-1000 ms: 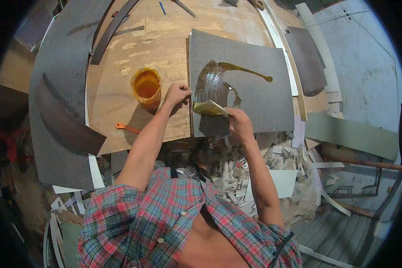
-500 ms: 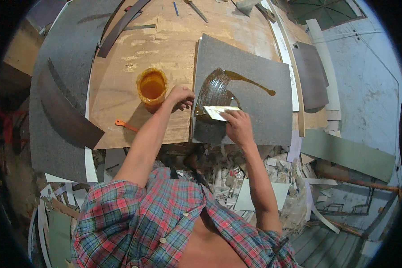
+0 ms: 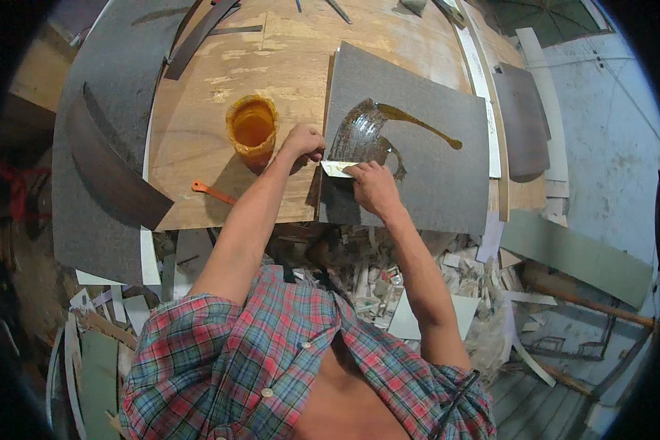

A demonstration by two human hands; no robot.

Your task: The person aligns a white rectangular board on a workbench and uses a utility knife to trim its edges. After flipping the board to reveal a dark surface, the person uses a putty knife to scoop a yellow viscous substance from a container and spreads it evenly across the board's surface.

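Sheet (image 3: 436, 180) lies flat on the worktop (image 3: 191, 132), probably keeping the brown liquid (image 3: 361, 132) level. The right hand (image 3: 376, 187) grips a white scraper (image 3: 337, 170) near the sheet's left edge; the left hand (image 3: 304, 141) curls there, perhaps steadying; its grip I cannot tell.

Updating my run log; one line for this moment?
left hand: near left edge of grey sheet | right hand: holding pale flat spreader | amber glue-like liquid: smeared on sheet
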